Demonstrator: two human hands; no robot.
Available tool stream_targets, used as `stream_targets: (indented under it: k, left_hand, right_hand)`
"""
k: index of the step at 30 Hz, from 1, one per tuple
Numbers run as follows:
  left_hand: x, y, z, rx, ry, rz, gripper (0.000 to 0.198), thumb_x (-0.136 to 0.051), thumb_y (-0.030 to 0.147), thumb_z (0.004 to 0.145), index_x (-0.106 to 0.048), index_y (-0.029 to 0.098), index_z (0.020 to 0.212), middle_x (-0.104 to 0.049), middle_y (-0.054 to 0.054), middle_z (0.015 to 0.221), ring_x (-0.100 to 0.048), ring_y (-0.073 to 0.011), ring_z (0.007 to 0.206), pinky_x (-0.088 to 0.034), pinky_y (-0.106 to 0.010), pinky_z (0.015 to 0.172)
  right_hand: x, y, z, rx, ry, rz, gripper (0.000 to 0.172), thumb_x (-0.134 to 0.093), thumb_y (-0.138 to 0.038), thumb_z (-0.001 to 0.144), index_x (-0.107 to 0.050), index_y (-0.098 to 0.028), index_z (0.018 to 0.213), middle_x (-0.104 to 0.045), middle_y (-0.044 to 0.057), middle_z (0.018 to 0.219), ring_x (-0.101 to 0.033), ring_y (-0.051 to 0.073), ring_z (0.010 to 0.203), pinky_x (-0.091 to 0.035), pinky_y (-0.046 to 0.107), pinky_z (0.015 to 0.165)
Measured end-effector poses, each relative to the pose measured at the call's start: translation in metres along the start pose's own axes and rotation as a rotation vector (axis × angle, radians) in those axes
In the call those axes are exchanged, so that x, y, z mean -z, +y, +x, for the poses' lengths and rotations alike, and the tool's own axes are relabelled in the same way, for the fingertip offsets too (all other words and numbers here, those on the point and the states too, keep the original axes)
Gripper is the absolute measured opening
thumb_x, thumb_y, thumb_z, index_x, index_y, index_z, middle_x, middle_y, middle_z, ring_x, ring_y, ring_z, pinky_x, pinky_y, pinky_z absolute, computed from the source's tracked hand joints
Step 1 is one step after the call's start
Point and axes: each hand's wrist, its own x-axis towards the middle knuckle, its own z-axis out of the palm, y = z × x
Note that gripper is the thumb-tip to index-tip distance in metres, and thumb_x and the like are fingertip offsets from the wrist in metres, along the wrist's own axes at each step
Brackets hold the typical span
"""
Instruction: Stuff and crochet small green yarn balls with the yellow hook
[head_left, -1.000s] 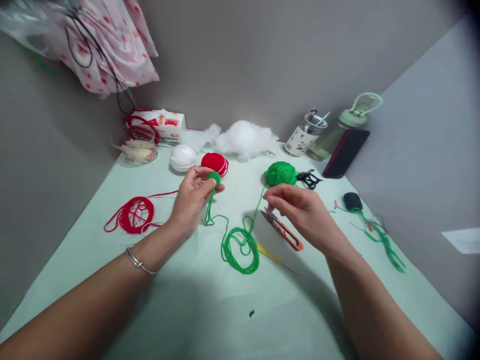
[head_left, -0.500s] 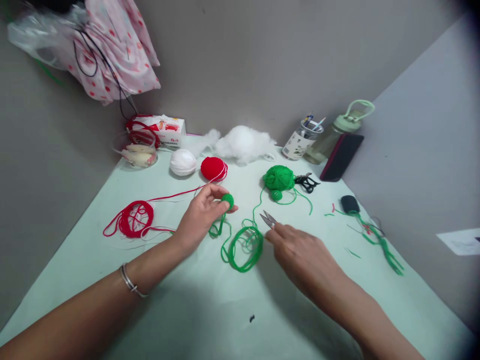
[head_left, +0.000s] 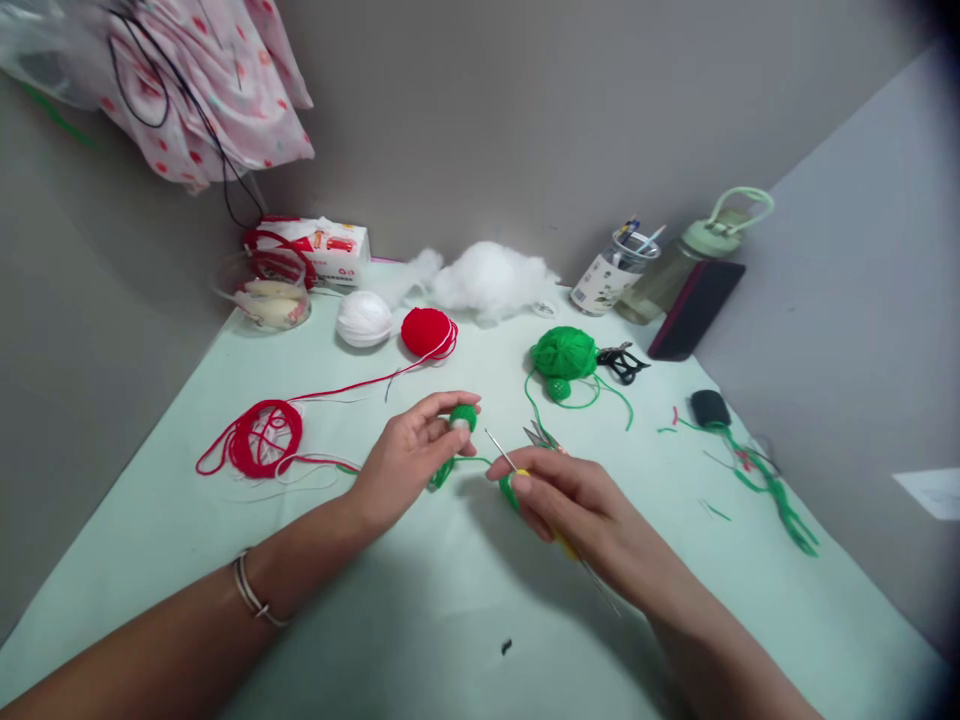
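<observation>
In the head view, the left hand [head_left: 412, 450] pinched a small green crocheted piece [head_left: 464, 413] between thumb and fingers at the middle of the frame, while the right hand [head_left: 574, 500], just right of centre, gripped a yellow-handled crochet hook [head_left: 501, 449], its tip pointing up and left toward the piece but apart from it. A green yarn coil [head_left: 508, 490] sat partly hidden at the right fingers; whether they also held it could not be told. That crowding seemed the main hazard: a loop could catch on the hook or fingers and tug the strand, pulling stitches loose. The blades of the thread snips [head_left: 538, 435] showed just beyond the right hand, close to yarn running down from the green yarn ball [head_left: 564, 353] at right of centre; a careless sweep could nick yarn or skin. A loose pinch might also drop the little piece.
</observation>
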Motion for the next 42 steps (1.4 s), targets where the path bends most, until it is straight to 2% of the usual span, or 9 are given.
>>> stream_targets:
  k: [3,6,14,19,25,28,32,37,42]
  left_hand:
    - [0.000,-0.001,0.000,-0.033,-0.007,-0.050,0.032,-0.070,0.042,0.097,-0.073,0.023,0.123,-0.076,-0.007,0.113,-0.070,-0.0173,0.089,-0.052,-0.030,0.077]
    - [-0.001,-0.004,0.000,-0.039,-0.016,-0.057,0.028,-0.069,0.039,0.098,-0.073,0.024,0.121,-0.074,-0.008,0.126,-0.070,-0.0157,0.088,-0.053,-0.030,0.080]
    - [-0.006,-0.006,0.001,-0.023,0.025,-0.054,0.031,-0.076,0.032,0.090,-0.070,0.020,0.117,-0.075,-0.004,0.102,-0.071,-0.0145,0.078,-0.055,-0.029,0.073]
    - [-0.007,-0.005,0.001,-0.038,0.079,-0.051,0.025,-0.079,0.030,0.086,-0.065,0.020,0.104,-0.070,0.001,0.082,-0.072,-0.0152,0.071,-0.054,-0.028,0.066]
    - [-0.009,-0.003,-0.002,0.014,0.071,0.006,0.021,-0.075,0.027,0.085,-0.062,0.020,0.099,-0.067,0.003,0.071,-0.068,-0.0138,0.064,-0.045,-0.023,0.054]
    - [-0.010,-0.003,-0.003,0.030,0.078,0.013,0.020,-0.075,0.027,0.084,-0.061,0.019,0.098,-0.066,0.004,0.069,-0.064,-0.0117,0.060,-0.044,-0.023,0.054]
    - [-0.010,-0.005,-0.003,0.018,0.105,-0.005,0.022,-0.076,0.028,0.084,-0.062,0.020,0.099,-0.063,0.004,0.071,-0.063,-0.0121,0.063,-0.042,-0.022,0.052]
    - [-0.011,-0.009,-0.003,0.007,0.066,-0.036,0.024,-0.077,0.028,0.087,-0.063,0.020,0.104,-0.068,0.001,0.078,-0.067,-0.0136,0.066,-0.046,-0.025,0.057]
    - [-0.014,-0.012,-0.003,-0.013,0.058,-0.048,0.022,-0.077,0.024,0.087,-0.065,0.020,0.105,-0.072,-0.001,0.087,-0.069,-0.0133,0.072,-0.052,-0.027,0.066]
  right_hand:
    - [-0.008,0.009,0.010,-0.037,-0.058,0.295,0.036,-0.056,-0.051,0.104,-0.070,-0.019,0.110,-0.044,-0.008,0.061,-0.030,0.009,0.052,-0.022,0.026,0.051]
    - [-0.010,0.014,0.015,-0.049,-0.090,0.429,0.034,-0.059,-0.048,0.103,-0.073,-0.017,0.108,-0.044,-0.008,0.058,-0.028,0.008,0.051,-0.019,0.026,0.051]
    - [-0.012,0.014,0.018,-0.056,-0.087,0.627,0.038,-0.073,-0.055,0.092,-0.068,-0.018,0.097,-0.037,-0.012,0.048,-0.021,0.008,0.047,-0.018,0.024,0.048]
    - [-0.013,0.018,0.019,-0.116,-0.010,0.599,0.034,-0.068,-0.051,0.095,-0.068,-0.018,0.085,-0.038,-0.010,0.048,-0.023,0.007,0.047,-0.017,0.024,0.048]
    - [-0.015,0.023,0.020,-0.066,-0.048,0.600,0.036,-0.073,-0.049,0.093,-0.076,-0.017,0.110,-0.054,-0.006,0.058,-0.035,0.007,0.048,-0.022,0.025,0.051]
    - [-0.018,0.023,0.021,-0.053,-0.043,0.569,0.041,-0.066,-0.050,0.098,-0.076,-0.015,0.116,-0.052,-0.006,0.058,-0.030,0.007,0.048,-0.021,0.025,0.051]
    - [-0.020,0.023,0.021,-0.046,0.014,0.538,0.040,-0.063,-0.049,0.099,-0.078,-0.013,0.107,-0.045,-0.006,0.059,-0.034,0.008,0.053,-0.024,0.025,0.053]
    - [-0.021,0.022,0.020,-0.126,-0.088,0.590,0.032,-0.069,-0.046,0.094,-0.075,-0.015,0.101,-0.048,-0.008,0.046,-0.030,0.007,0.043,-0.020,0.024,0.048]
    - [-0.019,0.024,0.022,-0.119,-0.100,0.600,0.032,-0.066,-0.046,0.094,-0.073,-0.015,0.097,-0.046,-0.010,0.039,-0.023,0.007,0.038,-0.017,0.023,0.044]
